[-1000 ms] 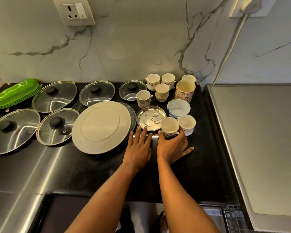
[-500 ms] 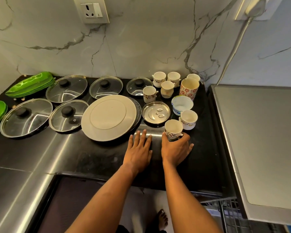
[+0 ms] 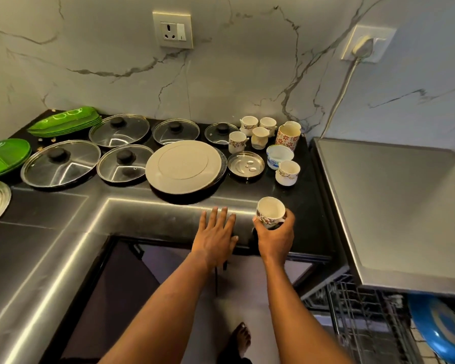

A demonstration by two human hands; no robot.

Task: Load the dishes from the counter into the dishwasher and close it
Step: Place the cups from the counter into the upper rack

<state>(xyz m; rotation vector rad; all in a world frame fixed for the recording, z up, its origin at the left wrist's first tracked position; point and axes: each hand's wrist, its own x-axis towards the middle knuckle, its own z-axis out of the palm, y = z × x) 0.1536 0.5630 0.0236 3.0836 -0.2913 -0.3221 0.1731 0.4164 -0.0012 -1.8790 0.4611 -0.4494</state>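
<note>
head view: right grip [image 3: 275, 239] clasps a small white floral ceramic cup [image 3: 270, 212] over the black stone table [image 3: 155, 222] edge; left grip [image 3: 216, 233], just beside, lies flat, fingers straight.

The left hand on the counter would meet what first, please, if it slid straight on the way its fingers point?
Probably the steel dish; the left hand points forward, slightly right, across bare counter. The rim of the big plate lies close beside that line, so I'm not certain.
</note>
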